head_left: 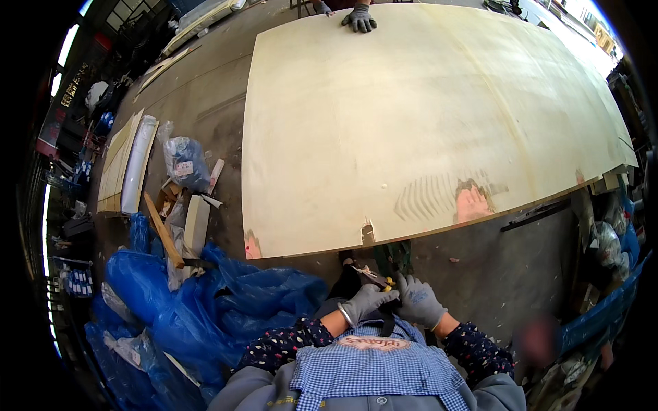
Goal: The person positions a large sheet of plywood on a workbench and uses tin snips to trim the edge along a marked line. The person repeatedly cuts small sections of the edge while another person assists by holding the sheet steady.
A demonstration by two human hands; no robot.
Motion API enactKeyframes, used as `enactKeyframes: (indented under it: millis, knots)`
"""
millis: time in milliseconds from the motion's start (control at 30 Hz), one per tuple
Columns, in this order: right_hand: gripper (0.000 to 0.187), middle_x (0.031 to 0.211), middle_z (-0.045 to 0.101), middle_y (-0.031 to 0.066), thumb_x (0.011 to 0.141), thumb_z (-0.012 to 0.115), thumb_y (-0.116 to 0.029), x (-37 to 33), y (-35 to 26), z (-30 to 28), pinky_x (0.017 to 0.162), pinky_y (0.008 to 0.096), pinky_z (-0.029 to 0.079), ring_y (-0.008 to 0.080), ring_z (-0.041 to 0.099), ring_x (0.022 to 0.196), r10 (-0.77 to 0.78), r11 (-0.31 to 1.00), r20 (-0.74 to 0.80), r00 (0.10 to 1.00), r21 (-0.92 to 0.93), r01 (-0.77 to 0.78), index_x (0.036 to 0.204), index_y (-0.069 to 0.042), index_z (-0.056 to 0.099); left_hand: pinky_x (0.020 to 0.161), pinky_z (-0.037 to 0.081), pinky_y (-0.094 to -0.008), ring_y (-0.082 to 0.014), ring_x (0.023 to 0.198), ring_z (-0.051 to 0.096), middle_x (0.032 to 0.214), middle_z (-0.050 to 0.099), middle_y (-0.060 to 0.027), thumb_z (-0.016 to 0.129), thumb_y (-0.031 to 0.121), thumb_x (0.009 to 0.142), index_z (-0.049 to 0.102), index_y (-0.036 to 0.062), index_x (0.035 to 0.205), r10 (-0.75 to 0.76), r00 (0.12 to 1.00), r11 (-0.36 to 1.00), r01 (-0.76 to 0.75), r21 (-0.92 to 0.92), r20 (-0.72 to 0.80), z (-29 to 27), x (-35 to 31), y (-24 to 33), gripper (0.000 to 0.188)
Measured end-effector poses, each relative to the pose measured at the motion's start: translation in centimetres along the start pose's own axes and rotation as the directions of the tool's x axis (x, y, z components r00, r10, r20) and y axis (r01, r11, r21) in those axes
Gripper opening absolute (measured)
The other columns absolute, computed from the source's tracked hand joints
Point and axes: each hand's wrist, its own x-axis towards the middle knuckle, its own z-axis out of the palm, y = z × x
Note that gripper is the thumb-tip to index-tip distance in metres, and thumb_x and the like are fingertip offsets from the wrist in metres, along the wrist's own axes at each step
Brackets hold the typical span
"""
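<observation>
Both my hands wear grey gloves and meet close together in front of my apron, just below the near edge of a large pale wooden panel (356, 123). My left hand (370, 301) is closed around a small tool with yellow and dark parts (388, 281); its exact kind is too small to make out. My right hand (419, 302) is beside it, fingers bent inward at the tool; what they grip is hidden. Pinkish filler patches (471, 202) and a dark chipped spot (367, 233) mark the panel's near edge.
Another person's gloved hand (360, 19) rests on the panel's far edge. Crumpled blue plastic sheeting (164, 291) lies at my left, with a wooden strip (163, 229) and a filled clear bag (186, 163) beyond it. More plastic-wrapped material (608, 246) is at the right.
</observation>
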Motion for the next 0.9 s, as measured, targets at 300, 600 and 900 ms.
enactKeyframes:
  millis: [300, 600, 900]
  knots:
    - [0.091, 0.144, 0.036, 0.0268, 0.075, 0.059, -0.022, 1.4, 1.3, 2.4, 0.111, 0.0348, 0.029, 0.0339, 0.035, 0.136, 0.042, 0.626, 0.428, 0.903, 0.693, -0.358, 0.149, 0.002, 0.012, 0.077, 0.048, -0.0274, -0.0155, 0.089, 0.059, 0.095, 0.063, -0.0121, 0.065, 0.059, 0.082, 0.057, -0.0034, 0.110, -0.083, 0.971, 0.866, 0.181, 0.466, -0.223, -1.7, -0.2, 1.9, 0.069]
    - [0.060, 0.135, 0.037, 0.0249, 0.079, 0.060, -0.025, 3.6, -4.1, -1.2, 0.107, 0.0362, 0.032, 0.0405, 0.040, 0.125, 0.125, 0.716, 0.222, 0.967, 0.654, -0.243, 0.130, -0.005, 0.035, 0.084, 0.047, -0.0269, -0.0136, 0.095, 0.057, 0.103, 0.062, -0.0059, 0.061, 0.043, 0.093, 0.057, 0.0025, 0.118, 0.219, 0.972, 0.972, -0.210, 0.103, -0.085, -2.9, 0.9, 3.4, 0.048]
    - [0.063, 0.131, 0.041, 0.0252, 0.081, 0.058, -0.028, 6.0, -4.5, -1.4, 0.103, 0.0404, 0.037, 0.0424, 0.043, 0.123, 0.206, 0.752, 0.219, 0.954, 0.588, -0.298, 0.133, -0.002, 0.033, 0.072, 0.047, -0.0218, -0.0061, 0.081, 0.055, 0.090, 0.061, -0.0026, 0.065, 0.043, 0.090, 0.059, -0.0019, 0.105, 0.163, 0.965, 0.981, -0.180, -0.066, -0.207, -3.5, 1.5, 4.9, 0.048]
